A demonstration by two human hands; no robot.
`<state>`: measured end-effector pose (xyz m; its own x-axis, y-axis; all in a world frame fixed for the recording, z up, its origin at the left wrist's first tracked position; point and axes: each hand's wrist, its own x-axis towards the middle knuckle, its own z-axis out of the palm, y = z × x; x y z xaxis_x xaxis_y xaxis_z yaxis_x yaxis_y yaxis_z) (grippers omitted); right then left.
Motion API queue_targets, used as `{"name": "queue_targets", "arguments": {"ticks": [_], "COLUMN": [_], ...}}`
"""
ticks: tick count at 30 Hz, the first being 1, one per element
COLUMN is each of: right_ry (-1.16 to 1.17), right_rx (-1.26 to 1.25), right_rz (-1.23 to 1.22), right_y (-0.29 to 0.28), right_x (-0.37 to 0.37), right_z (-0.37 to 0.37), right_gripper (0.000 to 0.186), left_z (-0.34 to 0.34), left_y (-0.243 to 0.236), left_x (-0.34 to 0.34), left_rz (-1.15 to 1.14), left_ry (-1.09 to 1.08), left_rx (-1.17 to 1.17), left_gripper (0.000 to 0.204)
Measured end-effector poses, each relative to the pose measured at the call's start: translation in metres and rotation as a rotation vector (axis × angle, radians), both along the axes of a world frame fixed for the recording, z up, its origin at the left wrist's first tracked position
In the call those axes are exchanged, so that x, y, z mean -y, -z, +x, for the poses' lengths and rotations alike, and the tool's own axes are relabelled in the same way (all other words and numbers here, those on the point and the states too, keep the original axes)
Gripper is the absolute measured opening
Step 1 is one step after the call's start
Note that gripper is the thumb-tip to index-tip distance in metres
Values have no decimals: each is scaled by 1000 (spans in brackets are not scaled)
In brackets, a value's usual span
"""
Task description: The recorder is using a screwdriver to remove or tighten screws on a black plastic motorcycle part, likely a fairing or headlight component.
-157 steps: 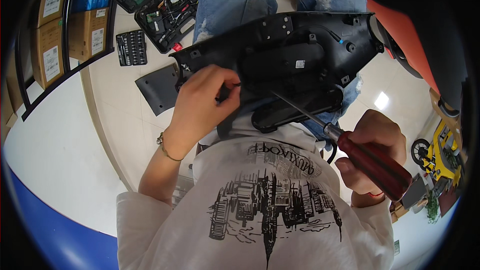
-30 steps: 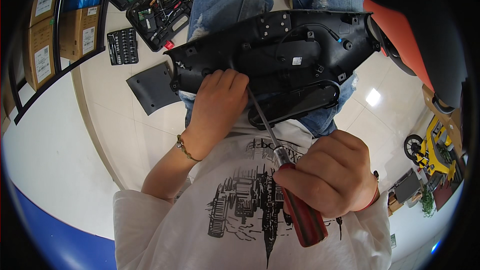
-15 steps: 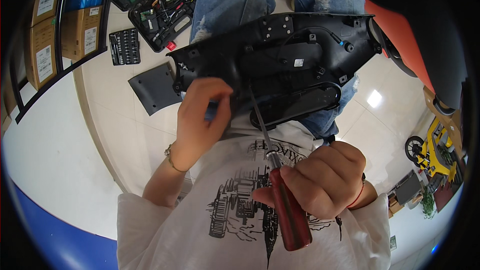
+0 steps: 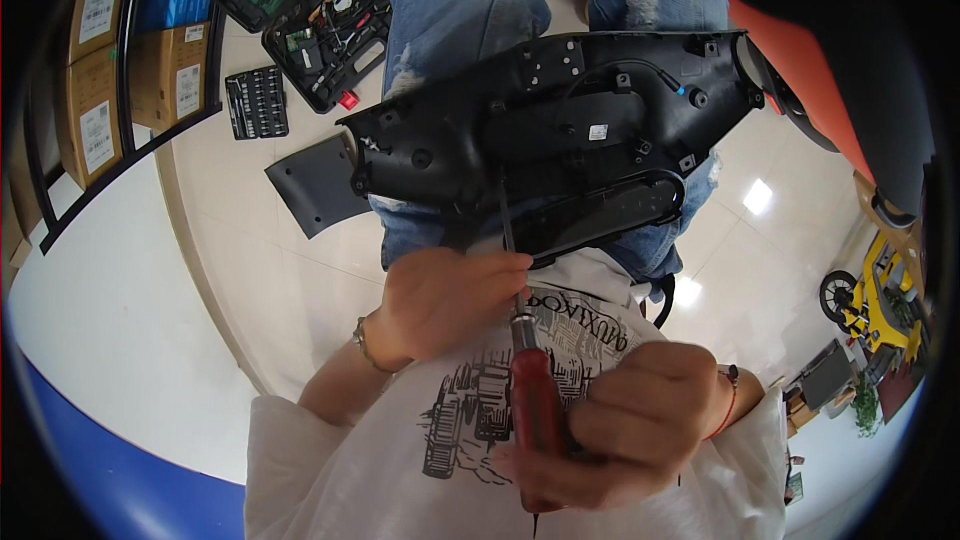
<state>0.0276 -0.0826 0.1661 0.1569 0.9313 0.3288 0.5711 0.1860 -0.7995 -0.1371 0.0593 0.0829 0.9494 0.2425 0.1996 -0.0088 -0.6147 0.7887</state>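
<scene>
A red-handled screwdriver (image 4: 536,395) lies in front of the shirt, its long axis running almost straight away from the person and leaning slightly left toward the tip. The handle points back at the belly; the steel shank reaches forward to the black plastic panel (image 4: 440,145) across the knees, its tip over the panel's near part. The right hand (image 4: 635,420) is clamped around the handle. The left hand (image 4: 440,302) has its fingertips over the shank just ahead of the handle; blur hides whether they pinch it or merely touch.

The panel's long axis runs crosswise, its right end set farther from the person, its ribbed inner face up. A small white label (image 4: 597,132) sits on it, too small to read. Dark upside-down lettering and a skyline print mark the white T-shirt (image 4: 350,475). Shelved cartons (image 4: 95,90) at left bear white labels with illegible fine print. A tool case (image 4: 355,77) and socket set (image 4: 257,102) lie on the floor beyond.
</scene>
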Motion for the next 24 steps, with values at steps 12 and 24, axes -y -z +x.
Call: {"name": "queue_targets", "arguments": {"ticks": [12, 24], "right_ry": [67, 258], "right_rx": [116, -35], "right_rz": [199, 247], "right_y": [10, 1], "right_x": [-6, -14], "right_z": [-24, -55], "right_gripper": [41, 20], "left_z": [-2, -12], "left_y": [-4, 1], "left_x": [1, 1], "left_rz": [-15, -46], "left_ry": [-63, 16], "left_rx": [32, -28], "left_gripper": [31, 20]}}
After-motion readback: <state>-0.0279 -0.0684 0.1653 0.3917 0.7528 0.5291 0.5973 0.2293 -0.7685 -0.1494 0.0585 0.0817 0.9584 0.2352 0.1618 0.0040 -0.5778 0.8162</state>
